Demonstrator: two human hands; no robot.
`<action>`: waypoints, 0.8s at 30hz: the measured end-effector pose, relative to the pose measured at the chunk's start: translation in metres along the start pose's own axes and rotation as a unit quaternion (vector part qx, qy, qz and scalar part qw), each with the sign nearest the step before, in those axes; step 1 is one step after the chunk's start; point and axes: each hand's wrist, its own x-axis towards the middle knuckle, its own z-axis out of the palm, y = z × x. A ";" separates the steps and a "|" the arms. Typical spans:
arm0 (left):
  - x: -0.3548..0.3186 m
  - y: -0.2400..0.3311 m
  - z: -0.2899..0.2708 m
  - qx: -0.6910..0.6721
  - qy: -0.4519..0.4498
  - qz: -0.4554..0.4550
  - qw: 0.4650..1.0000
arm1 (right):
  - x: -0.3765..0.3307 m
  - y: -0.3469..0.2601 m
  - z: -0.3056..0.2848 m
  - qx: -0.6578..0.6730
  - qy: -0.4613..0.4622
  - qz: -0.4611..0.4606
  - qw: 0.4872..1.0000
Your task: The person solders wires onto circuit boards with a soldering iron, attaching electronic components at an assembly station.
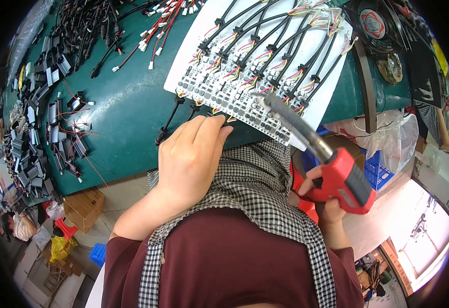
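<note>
A panel of white circuit boards (224, 84) lies on a white sheet (332, 100), with black cables (281, 38) running from its far side and a few more along its near edge. My left hand (191, 154) is at that near edge, its fingers pinched together on a cable; coloured wire ends show by the fingertips, while the rest is hidden under the hand. My right hand (332, 209) grips a red and black soldering gun (338, 172) by its handle. The gun's tip is blurred and hovers over the right part of the boards; I cannot tell whether it touches.
Black cables (88, 25) and red-and-white wires (165, 31) are heaped at the back of the green table (127, 102). Small dark parts (29, 149) with thin red wires cover its left side. A fan (373, 23) stands at the back right; a blue crate (375, 172) is below.
</note>
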 end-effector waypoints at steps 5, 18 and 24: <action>0.001 0.003 -0.002 0.004 -0.002 -0.004 1.000 | 0.034 -0.008 0.014 0.009 0.057 -0.124 0.991; 0.001 -0.006 0.012 -0.065 0.016 -0.001 0.998 | 0.071 -0.012 0.036 0.082 0.039 -0.163 0.983; 0.002 0.004 0.022 -0.050 0.044 -0.065 0.996 | 0.071 -0.012 0.037 0.039 0.030 -0.157 0.986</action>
